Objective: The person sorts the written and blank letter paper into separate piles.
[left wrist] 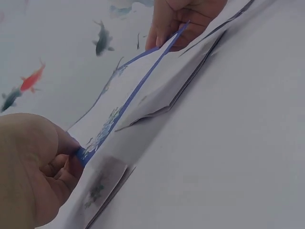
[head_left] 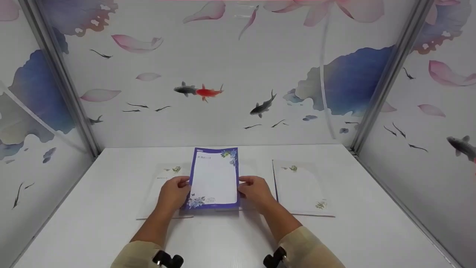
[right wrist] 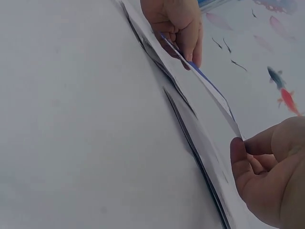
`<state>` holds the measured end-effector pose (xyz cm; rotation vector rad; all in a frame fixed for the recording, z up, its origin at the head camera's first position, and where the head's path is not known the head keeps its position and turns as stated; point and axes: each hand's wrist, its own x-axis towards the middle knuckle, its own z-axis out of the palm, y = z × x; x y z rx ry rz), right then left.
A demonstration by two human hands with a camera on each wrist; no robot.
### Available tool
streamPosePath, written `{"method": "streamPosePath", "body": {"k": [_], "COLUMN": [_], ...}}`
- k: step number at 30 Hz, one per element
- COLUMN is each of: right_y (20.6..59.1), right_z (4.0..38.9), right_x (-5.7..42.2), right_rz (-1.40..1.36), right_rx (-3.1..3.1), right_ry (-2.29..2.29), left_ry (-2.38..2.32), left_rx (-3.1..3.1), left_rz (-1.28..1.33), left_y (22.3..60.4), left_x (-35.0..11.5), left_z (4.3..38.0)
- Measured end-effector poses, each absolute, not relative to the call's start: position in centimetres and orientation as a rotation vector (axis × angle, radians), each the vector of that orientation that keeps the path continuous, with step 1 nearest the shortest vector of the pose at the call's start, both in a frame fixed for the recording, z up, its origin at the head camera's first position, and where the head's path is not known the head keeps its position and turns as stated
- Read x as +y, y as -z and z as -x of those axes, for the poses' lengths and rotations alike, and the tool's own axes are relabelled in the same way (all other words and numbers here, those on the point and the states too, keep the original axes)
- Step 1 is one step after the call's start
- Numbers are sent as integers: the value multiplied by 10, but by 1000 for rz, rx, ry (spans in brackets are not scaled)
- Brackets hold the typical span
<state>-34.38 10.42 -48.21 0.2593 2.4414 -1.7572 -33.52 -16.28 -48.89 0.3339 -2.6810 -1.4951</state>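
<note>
Both hands hold one sheet of paper [head_left: 215,178] raised above the table, with a purple-blue border, blue flowers in two corners and a mostly blank white middle. My left hand [head_left: 173,194] pinches its left edge between thumb and fingers, seen closely in the left wrist view, where the left hand [left wrist: 40,171] grips a blue corner. On the opposite edge my right hand [head_left: 256,191] pinches the paper; the right wrist view shows this right hand [right wrist: 271,167] with thumb and forefinger on the border. Beneath the sheet, a middle paper stack [head_left: 247,205] is mostly hidden.
A left paper stack [head_left: 156,193] with a small floral print lies partly under the left forearm. To the right lies another paper stack [head_left: 303,190] with floral corners. The white table [head_left: 230,242] meets printed wall panels [head_left: 223,123] at the back and sides.
</note>
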Motion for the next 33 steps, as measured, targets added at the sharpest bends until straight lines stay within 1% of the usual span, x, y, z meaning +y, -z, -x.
{"method": "streamPosePath", "body": {"k": [7, 19, 25, 33], "right_y": [484, 481, 483, 493], "right_z": [337, 333, 335, 341], "right_x": [61, 0, -15, -15], "right_rz": [-157, -118, -120, -53], "right_rx": [2364, 2344, 2361, 2397], "right_ry": [1815, 1736, 1649, 1584], "left_ry": [1451, 1399, 1374, 1269], "left_rx": [-2703, -2726, -2724, -2728], "left_rz": [-334, -381, -420, -405], "left_y": [489, 490, 494, 500], "left_x": [-209, -272, -287, -289], "left_z": [322, 302, 298, 298]}}
